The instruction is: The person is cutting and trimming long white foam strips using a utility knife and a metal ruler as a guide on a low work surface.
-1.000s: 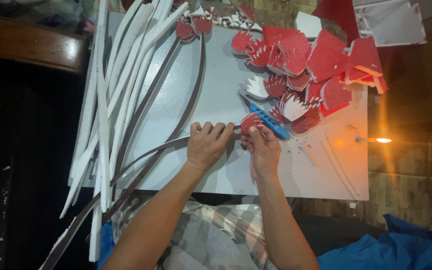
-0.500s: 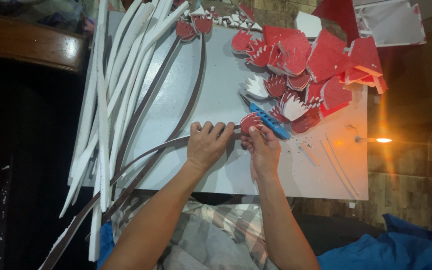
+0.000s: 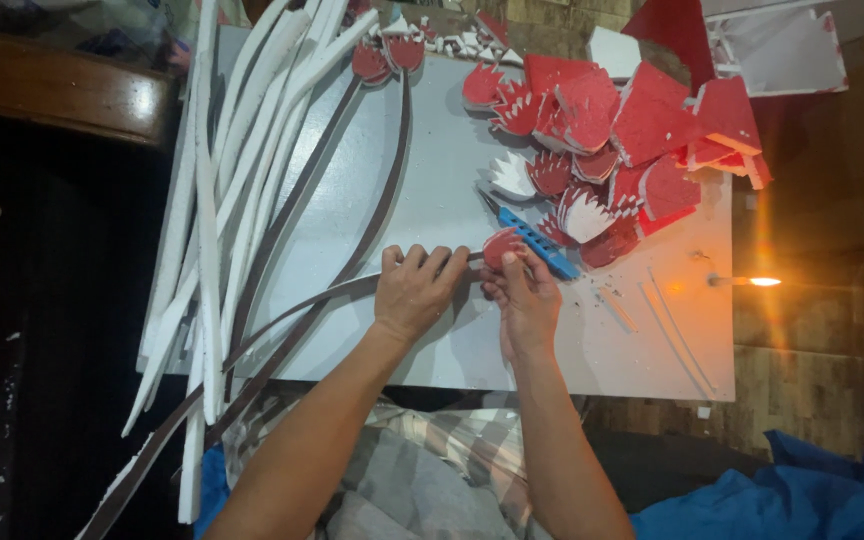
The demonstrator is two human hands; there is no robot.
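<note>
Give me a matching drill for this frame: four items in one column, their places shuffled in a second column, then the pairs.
1. left hand
2. blue cutter
3. white foam strips
4. small flame

a. left side of the grey board
b. past the board's right edge
c. pressing on a dark curved strip
d. just above the right hand

Pairs: 1-c, 2-d, 3-a, 4-b

Craft workshop: foam strips (image 3: pixel 242 150), red cutouts (image 3: pixel 642 130) on grey board (image 3: pixel 432 170).
</note>
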